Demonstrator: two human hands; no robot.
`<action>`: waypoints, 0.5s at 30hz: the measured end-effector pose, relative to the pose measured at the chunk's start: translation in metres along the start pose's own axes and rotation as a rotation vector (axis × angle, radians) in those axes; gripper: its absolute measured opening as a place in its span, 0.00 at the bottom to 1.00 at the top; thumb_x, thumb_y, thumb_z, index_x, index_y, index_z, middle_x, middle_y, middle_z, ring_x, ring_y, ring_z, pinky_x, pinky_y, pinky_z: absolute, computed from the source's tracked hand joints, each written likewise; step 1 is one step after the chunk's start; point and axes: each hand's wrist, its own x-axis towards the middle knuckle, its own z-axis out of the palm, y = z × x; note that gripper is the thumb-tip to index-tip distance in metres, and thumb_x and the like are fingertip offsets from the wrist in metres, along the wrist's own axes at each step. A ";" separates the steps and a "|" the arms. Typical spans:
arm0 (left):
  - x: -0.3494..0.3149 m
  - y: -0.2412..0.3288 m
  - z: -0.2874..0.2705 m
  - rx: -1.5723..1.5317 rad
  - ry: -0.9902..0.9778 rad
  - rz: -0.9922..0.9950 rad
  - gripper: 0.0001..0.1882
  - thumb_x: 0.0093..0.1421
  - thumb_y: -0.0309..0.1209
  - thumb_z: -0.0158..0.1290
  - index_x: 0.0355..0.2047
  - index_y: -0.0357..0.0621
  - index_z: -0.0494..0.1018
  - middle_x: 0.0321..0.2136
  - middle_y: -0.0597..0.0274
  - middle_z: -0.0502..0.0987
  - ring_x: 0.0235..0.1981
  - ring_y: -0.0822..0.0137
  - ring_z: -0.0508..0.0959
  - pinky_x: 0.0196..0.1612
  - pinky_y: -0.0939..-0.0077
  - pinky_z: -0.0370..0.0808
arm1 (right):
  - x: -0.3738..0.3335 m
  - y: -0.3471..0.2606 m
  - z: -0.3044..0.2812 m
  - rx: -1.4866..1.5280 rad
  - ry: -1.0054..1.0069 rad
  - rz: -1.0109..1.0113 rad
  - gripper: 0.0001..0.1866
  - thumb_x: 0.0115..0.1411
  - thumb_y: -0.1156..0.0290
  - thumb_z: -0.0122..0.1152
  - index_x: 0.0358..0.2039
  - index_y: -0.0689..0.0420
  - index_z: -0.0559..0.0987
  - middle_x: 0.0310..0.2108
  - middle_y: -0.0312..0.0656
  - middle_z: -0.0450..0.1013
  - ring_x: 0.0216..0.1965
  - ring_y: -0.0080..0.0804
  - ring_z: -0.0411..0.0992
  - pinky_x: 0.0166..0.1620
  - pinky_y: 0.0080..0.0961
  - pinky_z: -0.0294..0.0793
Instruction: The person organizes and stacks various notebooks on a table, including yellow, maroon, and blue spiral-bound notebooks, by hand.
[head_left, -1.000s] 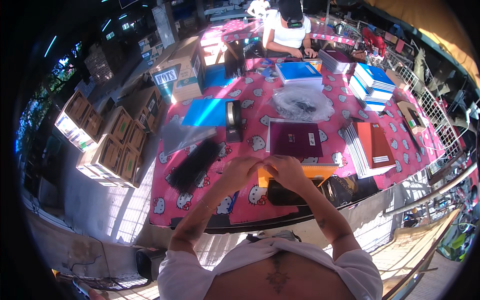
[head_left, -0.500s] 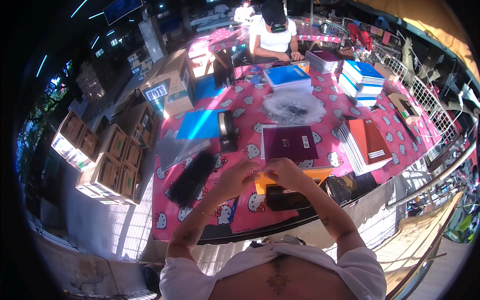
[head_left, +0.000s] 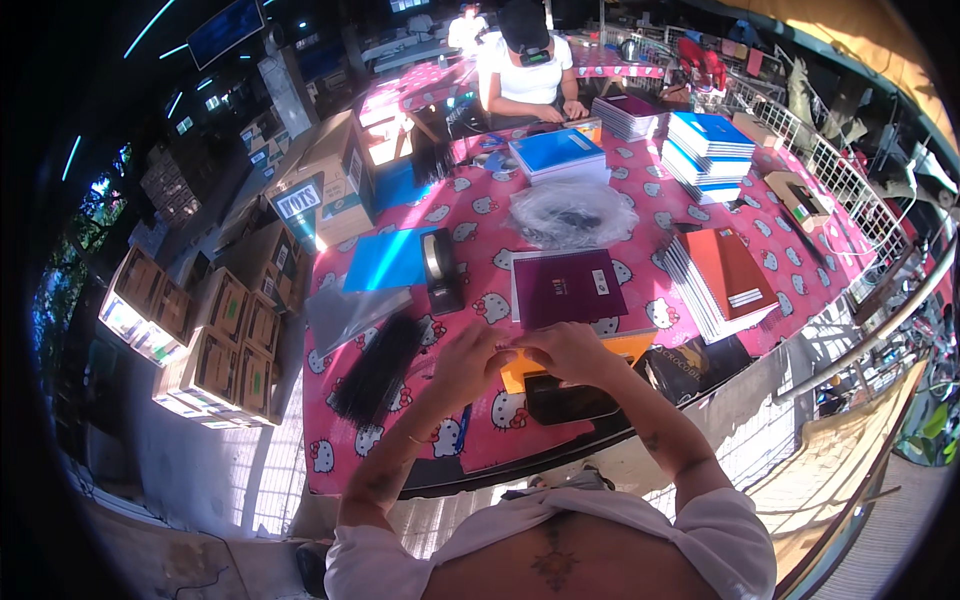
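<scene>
My left hand [head_left: 468, 360] and my right hand [head_left: 566, 353] meet at the left end of an orange notebook [head_left: 633, 345] near the table's front edge. The left fingers are bent in a pinch; what is between them is too small to make out. My right hand's fingers curl round the notebook's upper left edge, thumb toward the left hand. A glossy black block [head_left: 570, 400] is just below the orange cover. Beyond my hands lies a purple notebook [head_left: 568, 285]. Left of them is a bundle of thin black strands [head_left: 378, 375], with a blue pen [head_left: 464, 428] nearer me.
A tape dispenser [head_left: 441, 270], blue sheet [head_left: 385, 260] and clear plastic bag [head_left: 572, 214] lie on the pink tablecloth [head_left: 470, 400]. Red notebooks [head_left: 725, 275] and blue notebooks [head_left: 712, 140] are stacked rightward. Cardboard boxes [head_left: 330, 190] stand left. Another person [head_left: 528, 75] sits opposite.
The view has shifted slightly, so the table sits a little further left and lower. My hands stay together at the orange notebook's left end, the fingers shifting slightly.
</scene>
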 end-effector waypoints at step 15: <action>-0.042 0.019 0.063 0.397 0.094 -0.222 0.35 0.67 0.48 0.42 0.64 0.33 0.56 0.62 0.37 0.58 0.66 0.42 0.56 0.65 0.35 0.40 | 0.007 -0.001 0.005 -0.096 0.063 0.045 0.10 0.61 0.62 0.55 0.41 0.45 0.81 0.24 0.42 0.77 0.26 0.48 0.77 0.30 0.44 0.75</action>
